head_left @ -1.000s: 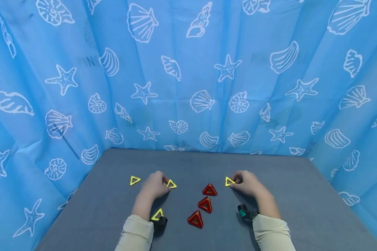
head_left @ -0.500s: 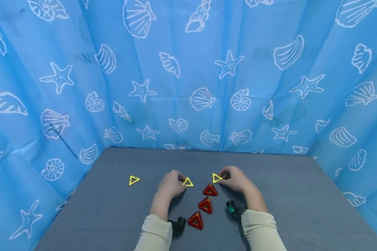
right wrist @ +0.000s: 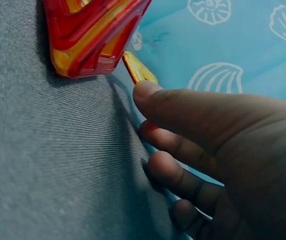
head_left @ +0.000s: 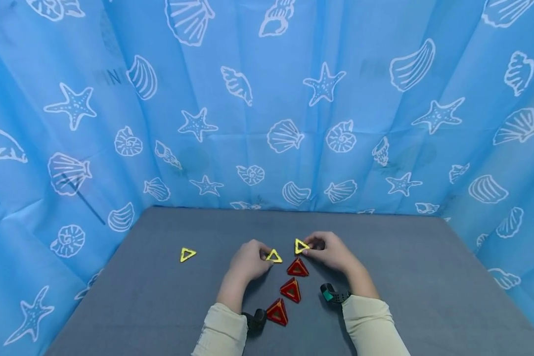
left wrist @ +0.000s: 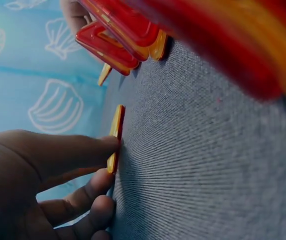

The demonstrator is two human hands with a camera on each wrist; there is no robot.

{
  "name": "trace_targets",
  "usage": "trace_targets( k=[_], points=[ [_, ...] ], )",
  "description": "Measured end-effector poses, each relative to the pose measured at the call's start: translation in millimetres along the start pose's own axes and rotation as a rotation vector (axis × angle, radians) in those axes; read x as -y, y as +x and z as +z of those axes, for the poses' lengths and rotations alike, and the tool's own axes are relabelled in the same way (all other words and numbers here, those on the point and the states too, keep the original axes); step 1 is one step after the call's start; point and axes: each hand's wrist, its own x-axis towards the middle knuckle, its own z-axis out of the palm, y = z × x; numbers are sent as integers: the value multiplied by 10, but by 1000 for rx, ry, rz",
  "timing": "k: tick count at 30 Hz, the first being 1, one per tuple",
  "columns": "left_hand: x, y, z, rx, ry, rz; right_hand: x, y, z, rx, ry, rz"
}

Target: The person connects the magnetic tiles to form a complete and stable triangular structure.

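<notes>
In the head view my left hand [head_left: 249,260] pinches a yellow triangular tile [head_left: 278,256] between thumb and fingers. The left wrist view shows this tile [left wrist: 117,120] edge-on, yellow on one face with red along the other, close to the cloth. My right hand [head_left: 333,252] holds another yellow triangular tile [head_left: 296,246] by its right side, slightly farther back. Part of that tile [right wrist: 139,70] is covered by the thumb in the right wrist view. Between and below the hands, a red triangular block [head_left: 303,268] with yellow edges sits just in front of the right-hand tile.
Two more red triangular blocks, a middle one [head_left: 295,289] and a near one [head_left: 281,315], continue the row towards me. A loose yellow triangular tile [head_left: 182,254] lies at the left on the grey cloth [head_left: 405,277]. Behind the table hangs a blue shell-print curtain [head_left: 258,118].
Both hands have come closer together, each bringing its yellow tile towards the middle above the red blocks. The left moved right, the right moved left and slightly back. The head view tilted a little.
</notes>
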Motion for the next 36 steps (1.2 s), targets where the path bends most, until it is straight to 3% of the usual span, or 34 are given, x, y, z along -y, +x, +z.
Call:
trace_targets(
  k=[10,23,28,36],
  points=[
    [-35,6,24,20,-77,29,35,37,100,15,31,-11],
    [-64,35,70,117,-113,115,95,38,130,27,45,-4],
    [-60,26,57,113,-118,133,87,43,133,25,49,1],
    [-69,-3,-58,91,-110,106,83,40,127,23,72,-15]
  ],
)
